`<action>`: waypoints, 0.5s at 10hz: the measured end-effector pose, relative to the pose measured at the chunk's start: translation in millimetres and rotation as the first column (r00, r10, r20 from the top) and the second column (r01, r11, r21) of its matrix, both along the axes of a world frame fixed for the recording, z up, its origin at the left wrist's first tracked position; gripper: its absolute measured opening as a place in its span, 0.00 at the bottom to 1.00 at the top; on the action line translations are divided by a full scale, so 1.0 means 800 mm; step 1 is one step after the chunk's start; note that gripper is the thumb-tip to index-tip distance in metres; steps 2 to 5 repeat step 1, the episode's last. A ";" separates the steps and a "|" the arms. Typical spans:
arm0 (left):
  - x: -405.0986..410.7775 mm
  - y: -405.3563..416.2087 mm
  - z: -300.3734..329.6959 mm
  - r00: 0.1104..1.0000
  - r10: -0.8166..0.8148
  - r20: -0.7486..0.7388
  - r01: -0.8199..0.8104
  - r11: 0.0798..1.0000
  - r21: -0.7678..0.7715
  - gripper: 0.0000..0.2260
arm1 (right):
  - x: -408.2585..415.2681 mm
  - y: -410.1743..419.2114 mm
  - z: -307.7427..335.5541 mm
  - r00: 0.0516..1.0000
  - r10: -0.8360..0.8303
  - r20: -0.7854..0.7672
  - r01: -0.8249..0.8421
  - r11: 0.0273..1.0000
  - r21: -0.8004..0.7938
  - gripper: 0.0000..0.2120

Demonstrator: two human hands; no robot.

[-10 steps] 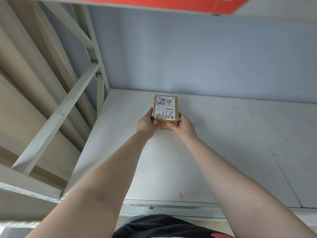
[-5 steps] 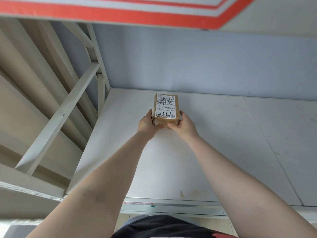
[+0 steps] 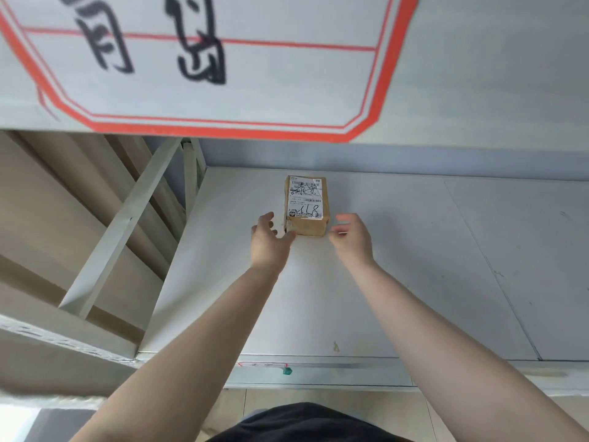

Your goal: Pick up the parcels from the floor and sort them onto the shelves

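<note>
Parcel (image 3: 306,205) on shelf (image 3: 398,282), hands apart.

**Both arms stretched forward, hands spread**

Both bare forearms reach straight ahead, nearly parallel. The left hand (image 3: 269,242) has its fingers fanned apart and lifted, its thumb pointing inward toward the right hand. The right hand (image 3: 352,237) is loosely cupped, palm facing left, its fingertips (image 3: 341,218) curled slightly inward. Neither hand grips anything; a gap separates the two.
</note>
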State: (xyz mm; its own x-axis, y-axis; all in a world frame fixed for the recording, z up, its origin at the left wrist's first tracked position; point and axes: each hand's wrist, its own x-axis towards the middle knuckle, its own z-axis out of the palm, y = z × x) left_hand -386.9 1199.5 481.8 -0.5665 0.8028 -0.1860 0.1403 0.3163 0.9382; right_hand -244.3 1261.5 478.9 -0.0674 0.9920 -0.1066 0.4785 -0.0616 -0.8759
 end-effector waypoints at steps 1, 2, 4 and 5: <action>0.006 -0.027 0.020 0.995 0.010 0.099 -0.021 0.994 0.111 0.18 | 0.002 -0.025 0.012 0.997 0.021 -0.077 -0.018 0.999 0.041 0.10; 0.006 -0.027 0.020 0.995 0.010 0.099 -0.021 0.994 0.111 0.18 | 0.002 -0.025 0.012 0.997 0.021 -0.077 -0.018 0.999 0.041 0.10; 0.006 -0.027 0.020 0.995 0.010 0.099 -0.021 0.994 0.111 0.18 | 0.002 -0.025 0.012 0.997 0.021 -0.077 -0.018 0.999 0.041 0.10; 0.006 -0.027 0.020 0.995 0.010 0.099 -0.021 0.994 0.111 0.18 | 0.002 -0.025 0.012 0.997 0.021 -0.077 -0.018 0.999 0.041 0.10</action>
